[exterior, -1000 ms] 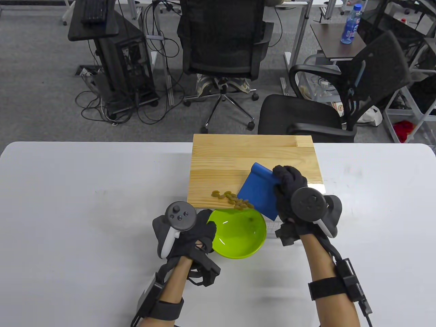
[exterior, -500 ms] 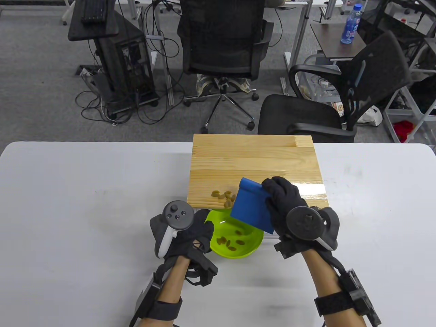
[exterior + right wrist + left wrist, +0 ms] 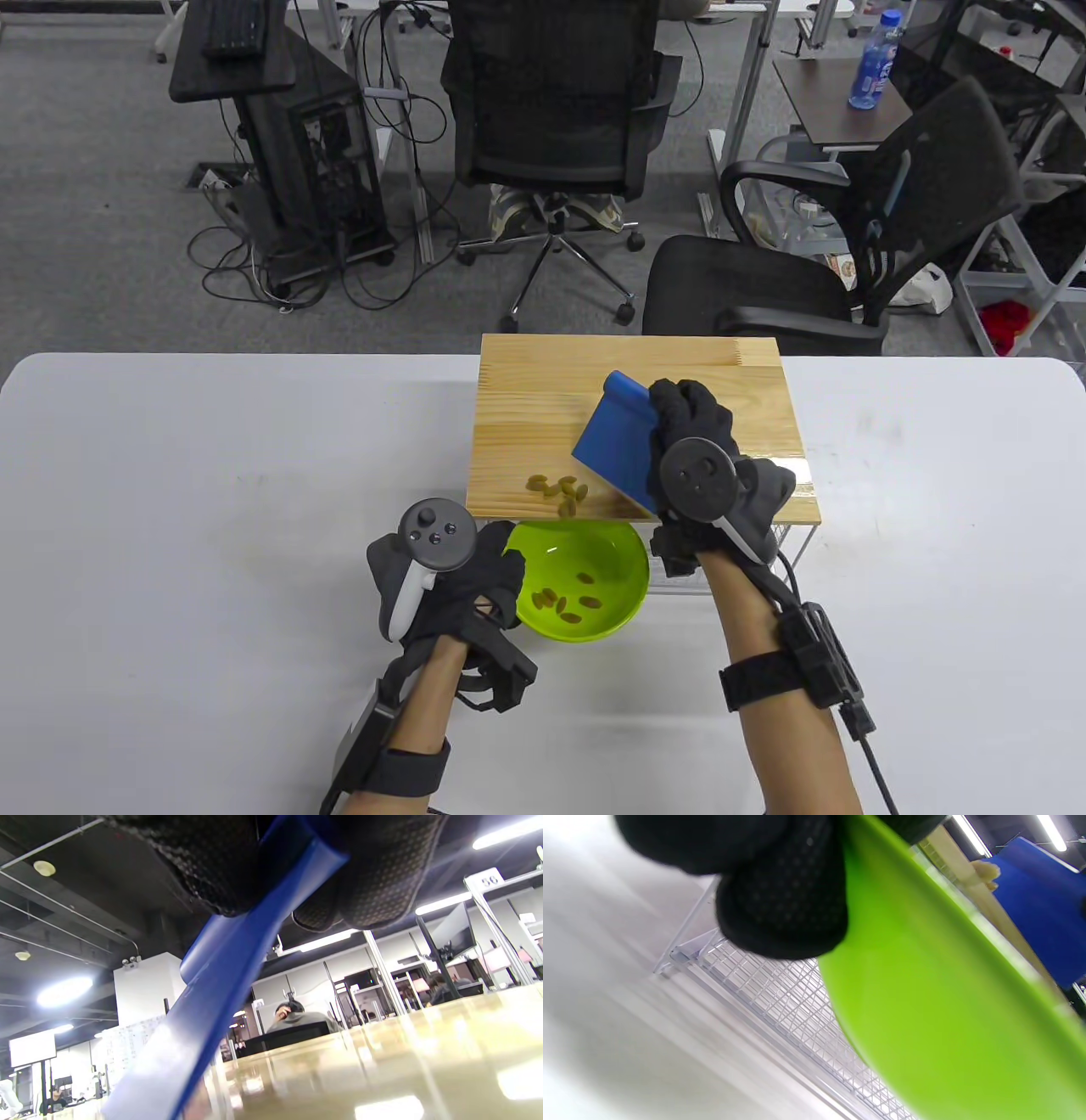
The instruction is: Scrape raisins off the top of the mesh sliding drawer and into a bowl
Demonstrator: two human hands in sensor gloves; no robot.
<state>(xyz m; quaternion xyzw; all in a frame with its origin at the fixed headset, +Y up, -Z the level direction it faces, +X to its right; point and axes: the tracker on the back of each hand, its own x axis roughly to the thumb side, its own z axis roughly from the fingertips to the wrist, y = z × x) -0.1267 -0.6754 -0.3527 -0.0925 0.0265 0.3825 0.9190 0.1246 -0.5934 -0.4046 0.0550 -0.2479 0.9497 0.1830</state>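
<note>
A wooden board (image 3: 628,373) tops the mesh drawer unit (image 3: 780,1001). Several raisins (image 3: 558,491) lie near the board's front edge, and several more raisins (image 3: 567,603) sit in the green bowl (image 3: 624,586). My left hand (image 3: 475,586) grips the bowl's left rim, holding it just below the board's front edge; its fingers (image 3: 780,904) curl around the bowl (image 3: 946,1005). My right hand (image 3: 691,424) grips a blue scraper (image 3: 615,446) over the board, to the right of and behind the raisins. In the right wrist view the scraper (image 3: 212,1005) slants down from the fingers (image 3: 373,878).
The white table (image 3: 212,509) stretches to both sides. Beyond its far edge stand two black office chairs (image 3: 560,110), a computer stand (image 3: 280,127) with cables, and a side table with a water bottle (image 3: 874,59).
My right hand lifted the scraper from over the bowl back up onto the board. Raisins pushed off the edge a second ago now lie in the bowl. The bowl shifted slightly left.
</note>
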